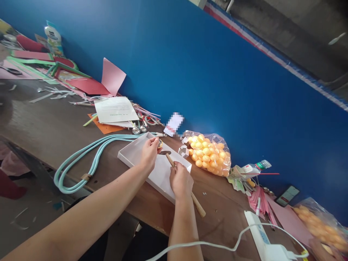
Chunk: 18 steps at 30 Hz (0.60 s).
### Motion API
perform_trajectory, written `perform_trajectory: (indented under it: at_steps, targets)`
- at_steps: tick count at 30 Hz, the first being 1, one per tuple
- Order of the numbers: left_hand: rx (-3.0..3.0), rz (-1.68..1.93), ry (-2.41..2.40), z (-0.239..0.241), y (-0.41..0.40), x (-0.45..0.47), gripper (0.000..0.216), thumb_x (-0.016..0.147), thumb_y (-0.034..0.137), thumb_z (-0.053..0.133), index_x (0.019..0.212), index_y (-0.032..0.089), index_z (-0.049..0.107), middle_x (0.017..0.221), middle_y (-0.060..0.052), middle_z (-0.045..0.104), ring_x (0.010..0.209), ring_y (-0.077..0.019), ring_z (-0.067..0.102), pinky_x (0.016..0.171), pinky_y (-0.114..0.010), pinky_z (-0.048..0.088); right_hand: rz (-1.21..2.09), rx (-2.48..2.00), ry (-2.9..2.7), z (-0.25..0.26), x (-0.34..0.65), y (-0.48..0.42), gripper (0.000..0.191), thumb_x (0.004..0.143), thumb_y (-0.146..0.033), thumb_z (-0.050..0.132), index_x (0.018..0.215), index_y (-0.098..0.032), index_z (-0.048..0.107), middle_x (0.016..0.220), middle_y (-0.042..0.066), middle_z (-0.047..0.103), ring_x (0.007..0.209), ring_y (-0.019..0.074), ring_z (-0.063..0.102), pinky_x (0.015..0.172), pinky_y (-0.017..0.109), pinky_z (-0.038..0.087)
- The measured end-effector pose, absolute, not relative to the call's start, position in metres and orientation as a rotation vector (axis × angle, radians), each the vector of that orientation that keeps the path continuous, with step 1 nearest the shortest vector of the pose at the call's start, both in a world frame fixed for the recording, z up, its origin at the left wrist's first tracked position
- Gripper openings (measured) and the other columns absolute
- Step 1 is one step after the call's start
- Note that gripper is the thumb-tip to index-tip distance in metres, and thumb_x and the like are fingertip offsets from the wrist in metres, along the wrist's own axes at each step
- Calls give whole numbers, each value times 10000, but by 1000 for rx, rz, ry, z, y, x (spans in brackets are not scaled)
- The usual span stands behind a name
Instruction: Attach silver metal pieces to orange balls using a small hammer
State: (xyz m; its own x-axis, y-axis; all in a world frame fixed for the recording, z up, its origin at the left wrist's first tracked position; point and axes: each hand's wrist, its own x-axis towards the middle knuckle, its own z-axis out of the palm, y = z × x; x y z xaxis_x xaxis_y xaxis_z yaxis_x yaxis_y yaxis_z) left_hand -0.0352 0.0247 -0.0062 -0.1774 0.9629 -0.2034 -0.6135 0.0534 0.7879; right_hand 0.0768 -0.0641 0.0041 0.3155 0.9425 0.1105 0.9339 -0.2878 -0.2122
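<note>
Over the white shallow box (141,154) at table centre, the left hand (149,152) pinches a small yellow-orange ball (160,143) between thumb and fingertips. At five o'clock from it, the right hand (179,180) is closed around a wooden-handled tool (198,205), seemingly a small hammer, its dark head (164,152) lying just beside the ball. A clear bag of yellow balls (208,152) sits at three o'clock of the box; looped turquoise tubing (81,163) lies at nine o'clock.
</note>
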Motion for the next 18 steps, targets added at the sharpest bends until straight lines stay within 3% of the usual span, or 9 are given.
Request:
perform_trajectory:
  at_steps: [7, 18]
  targets:
    - [508, 1460, 918, -8, 25, -35, 311, 755, 413, 636, 945, 168, 614, 789, -2, 578, 586, -71, 575, 567, -198, 444, -43, -2267, -1802, -2, 80, -60, 337, 895, -352, 457, 1181, -251, 604, 1054, 78, 674, 1003, 233, 618, 818, 321, 432]
    - [510, 1435, 884, -10, 25, -33, 333, 701, 420, 687, 898, 160, 622, 762, -16, 596, 562, -78, 575, 540, -199, 452, -36, -2167, -1776, -6, 82, -58, 304, 885, -341, 483, 1114, -228, 649, 1008, 89, 696, 943, 243, 640, 777, 327, 440]
